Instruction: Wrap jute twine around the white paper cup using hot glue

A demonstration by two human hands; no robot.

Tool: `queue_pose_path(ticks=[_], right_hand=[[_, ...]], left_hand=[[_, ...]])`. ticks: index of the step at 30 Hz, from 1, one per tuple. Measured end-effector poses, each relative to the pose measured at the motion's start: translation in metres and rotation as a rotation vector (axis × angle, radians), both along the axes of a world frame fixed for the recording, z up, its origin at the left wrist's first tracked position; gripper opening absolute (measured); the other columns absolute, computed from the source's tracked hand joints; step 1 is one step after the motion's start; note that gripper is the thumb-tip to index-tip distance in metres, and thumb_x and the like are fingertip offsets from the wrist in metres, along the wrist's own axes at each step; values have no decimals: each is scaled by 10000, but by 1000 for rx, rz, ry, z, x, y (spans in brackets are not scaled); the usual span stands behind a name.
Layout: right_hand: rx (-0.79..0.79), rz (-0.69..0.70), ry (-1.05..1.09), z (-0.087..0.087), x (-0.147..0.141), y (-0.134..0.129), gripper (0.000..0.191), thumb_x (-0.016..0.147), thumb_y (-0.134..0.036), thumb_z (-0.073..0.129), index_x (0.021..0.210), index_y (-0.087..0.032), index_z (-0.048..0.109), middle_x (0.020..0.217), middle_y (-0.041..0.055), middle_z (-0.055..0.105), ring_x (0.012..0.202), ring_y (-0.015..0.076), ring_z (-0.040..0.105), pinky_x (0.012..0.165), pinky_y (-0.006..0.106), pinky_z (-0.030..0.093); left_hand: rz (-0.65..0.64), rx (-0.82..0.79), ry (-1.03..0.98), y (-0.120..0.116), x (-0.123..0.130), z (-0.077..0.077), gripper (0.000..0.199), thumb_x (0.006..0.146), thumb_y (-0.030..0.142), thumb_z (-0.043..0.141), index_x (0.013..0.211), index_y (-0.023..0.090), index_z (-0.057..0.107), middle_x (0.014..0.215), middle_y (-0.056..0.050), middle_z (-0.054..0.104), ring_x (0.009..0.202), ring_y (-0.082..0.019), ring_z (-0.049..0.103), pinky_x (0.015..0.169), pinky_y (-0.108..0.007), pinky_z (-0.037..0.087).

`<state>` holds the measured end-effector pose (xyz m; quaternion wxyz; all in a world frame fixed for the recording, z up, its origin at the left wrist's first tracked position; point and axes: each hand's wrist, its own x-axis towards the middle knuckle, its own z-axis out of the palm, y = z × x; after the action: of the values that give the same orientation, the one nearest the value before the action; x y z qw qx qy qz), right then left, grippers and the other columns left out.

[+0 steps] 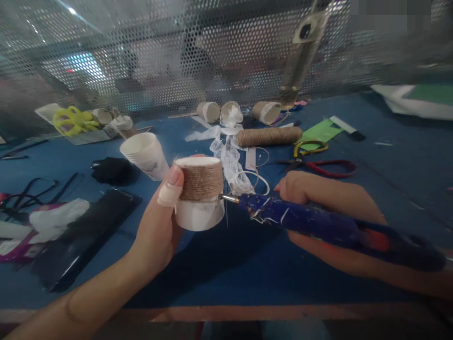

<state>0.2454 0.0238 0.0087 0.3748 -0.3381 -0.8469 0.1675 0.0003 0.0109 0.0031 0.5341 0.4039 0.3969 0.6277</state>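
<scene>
My left hand (159,217), with a white bandage round its thumb, grips a white paper cup (200,216) above the table. Rows of brown twine (201,182) are wound round the cup's upper part, while its lower part shows bare white. My right hand (318,189) is closed round a blue glue gun (300,217) with strands of dried glue on it. Its metal tip (230,199) meets the cup's right side, at the lower edge of the twine. Any fresh glue there is too small to make out.
Behind the cup lie white lace (230,156), a twine roll (269,136) and twine-wrapped cups (208,112). Red-and-yellow-handled scissors (331,167) lie right, near green paper (320,132). Stacked paper cups (143,151) and a black pouch (85,241) are left. Perforated metal (159,56) borders the table's back.
</scene>
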Motion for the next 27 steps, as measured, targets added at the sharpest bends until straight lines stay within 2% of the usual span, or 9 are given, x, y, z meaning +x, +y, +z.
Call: queue_pose_path(ticks=[5,8,13,18,21,25,27], right_hand=[[-54,10,-17,2,3,-3,259,823,-192,614,694,-257,400,699,-27,485,631,154,442,589,340,343],[-67,0,-16,2,3,-3,257,816,-190,615,691,-258,400,698,-27,480,631,155,438,594,343,342],[-74,18,-26,2,1,-5,263,818,-187,614,692,-256,394,699,-32,484,629,147,444,593,334,345],[-65,18,-26,2,0,-4,254,829,-205,594,693,-256,386,694,-33,470,617,143,440,581,329,348],[-79,-8,-57,5,0,-2,213,818,-203,597,691,-247,431,682,-36,489,597,131,457,561,318,366],[-120,-114,-10,6,-2,-1,187,816,-160,590,682,-236,483,591,-69,466,510,97,437,487,285,343],[-129,-130,59,4,-4,0,182,857,-184,612,714,-236,511,616,-64,515,538,101,487,508,276,390]], left_hand=[[37,-55,-7,-2,5,7,460,803,608,723,1072,238,776,1007,-11,778,856,-186,719,805,-294,563],[48,-69,-4,-2,5,7,442,809,604,718,1055,243,780,991,-8,779,861,-193,717,793,-297,555],[39,-70,24,-2,4,6,477,824,605,706,1112,230,764,1062,-30,784,942,-188,709,866,-291,553],[27,-84,-1,-1,5,8,497,804,609,724,1094,206,767,1033,-43,794,900,-183,721,828,-277,564],[60,-108,-13,1,5,10,463,849,569,698,1103,187,757,1002,-48,796,887,-179,727,822,-275,559],[69,-127,-34,4,4,11,389,923,480,641,1145,171,725,1008,-45,783,995,-212,723,977,-354,523],[66,-135,-49,5,4,12,371,927,464,639,1143,174,725,1038,-51,773,1107,-250,697,1062,-407,483]])
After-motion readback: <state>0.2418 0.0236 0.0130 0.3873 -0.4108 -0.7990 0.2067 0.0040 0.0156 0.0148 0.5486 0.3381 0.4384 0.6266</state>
